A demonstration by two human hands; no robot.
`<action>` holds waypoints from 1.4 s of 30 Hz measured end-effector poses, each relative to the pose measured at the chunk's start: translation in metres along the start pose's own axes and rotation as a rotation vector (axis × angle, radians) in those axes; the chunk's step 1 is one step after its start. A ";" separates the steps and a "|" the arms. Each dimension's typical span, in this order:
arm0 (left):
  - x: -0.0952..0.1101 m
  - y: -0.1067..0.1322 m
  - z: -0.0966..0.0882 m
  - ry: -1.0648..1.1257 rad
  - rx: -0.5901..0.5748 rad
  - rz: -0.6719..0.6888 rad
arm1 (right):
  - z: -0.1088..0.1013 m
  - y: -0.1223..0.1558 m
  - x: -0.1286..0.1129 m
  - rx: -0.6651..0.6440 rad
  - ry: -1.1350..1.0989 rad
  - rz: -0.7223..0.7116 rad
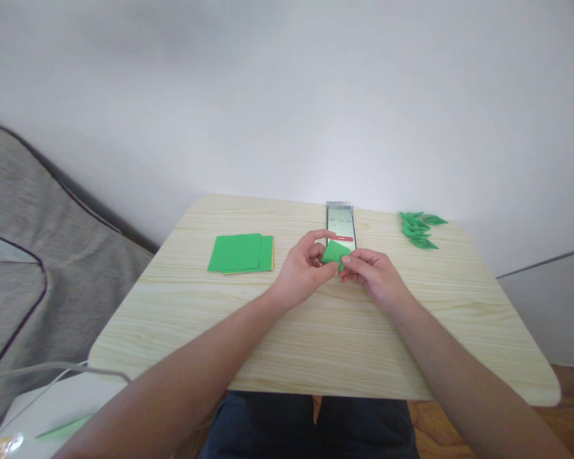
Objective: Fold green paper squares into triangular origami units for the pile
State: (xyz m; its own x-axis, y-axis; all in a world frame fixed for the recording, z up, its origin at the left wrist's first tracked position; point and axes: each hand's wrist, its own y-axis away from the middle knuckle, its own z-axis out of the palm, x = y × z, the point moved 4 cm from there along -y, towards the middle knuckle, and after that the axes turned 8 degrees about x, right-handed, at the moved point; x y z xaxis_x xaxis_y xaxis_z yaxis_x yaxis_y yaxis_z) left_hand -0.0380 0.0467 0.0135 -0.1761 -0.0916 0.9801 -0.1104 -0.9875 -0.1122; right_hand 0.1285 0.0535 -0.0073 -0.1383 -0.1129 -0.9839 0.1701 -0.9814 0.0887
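Note:
My left hand (302, 264) and my right hand (375, 274) meet over the middle of a light wooden table (316, 331). Both pinch one small folded green paper (335, 253), the left from its left side, the right from its lower right corner. The paper is held just above the table top, in front of a phone (340, 224) lying face up with its screen lit.
A stack of green paper squares (240, 253) lies to the left of my hands. Several small folded green pieces (418, 229) sit at the back right corner. A grey cushion (23, 255) is at the left and a white wall behind.

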 end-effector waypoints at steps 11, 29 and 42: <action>-0.005 -0.002 -0.001 0.079 -0.029 -0.042 | 0.004 0.004 -0.010 0.021 0.042 -0.092; -0.006 -0.003 -0.002 -0.013 -0.053 -0.064 | 0.005 0.006 -0.014 -0.021 0.208 -0.201; -0.007 -0.006 -0.004 0.068 -0.066 0.058 | -0.002 0.001 -0.010 0.040 0.118 -0.083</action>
State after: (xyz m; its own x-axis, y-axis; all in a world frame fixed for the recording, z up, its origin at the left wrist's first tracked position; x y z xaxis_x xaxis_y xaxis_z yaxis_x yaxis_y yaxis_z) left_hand -0.0403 0.0540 0.0069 -0.2495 -0.1373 0.9586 -0.1619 -0.9701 -0.1811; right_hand 0.1315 0.0535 0.0023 -0.0346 -0.0141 -0.9993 0.1238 -0.9923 0.0097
